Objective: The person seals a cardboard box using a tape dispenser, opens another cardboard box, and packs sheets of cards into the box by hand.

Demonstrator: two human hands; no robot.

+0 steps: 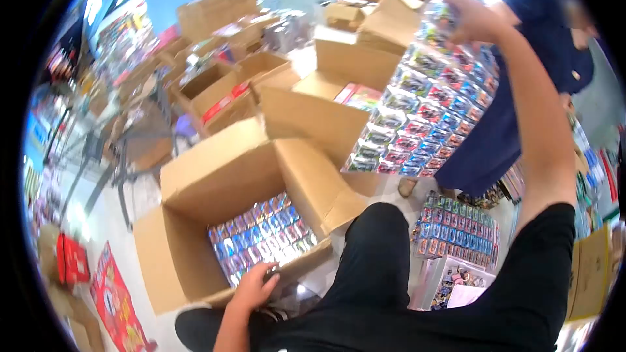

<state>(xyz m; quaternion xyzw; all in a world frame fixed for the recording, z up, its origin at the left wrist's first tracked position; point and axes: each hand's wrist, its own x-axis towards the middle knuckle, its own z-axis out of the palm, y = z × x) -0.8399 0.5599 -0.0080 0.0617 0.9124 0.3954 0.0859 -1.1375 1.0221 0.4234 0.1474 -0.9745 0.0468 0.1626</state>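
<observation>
My right hand (pixel 471 21) is raised at the upper right, fingers closed on the top edge of a large sheet of blister-packed small toys (pixel 417 107). The sheet hangs tilted, with rows of green, red and blue pieces behind clear plastic. Below it to the left stands an open cardboard box (pixel 195 221) with similar packed toys (pixel 264 238) lying inside. My left hand (pixel 254 288) is at the near edge of this box, thumb and forefinger apart. Whether its hidden fingers touch the rim I cannot tell.
Another stack of packed toys (pixel 460 228) lies on the floor by my knee, beside a white tray (pixel 427 287) of small items. More open cartons (pixel 313 107) stand behind. A person in dark blue clothing (pixel 479 150) stands close on the right. A red bag (pixel 72 259) is at left.
</observation>
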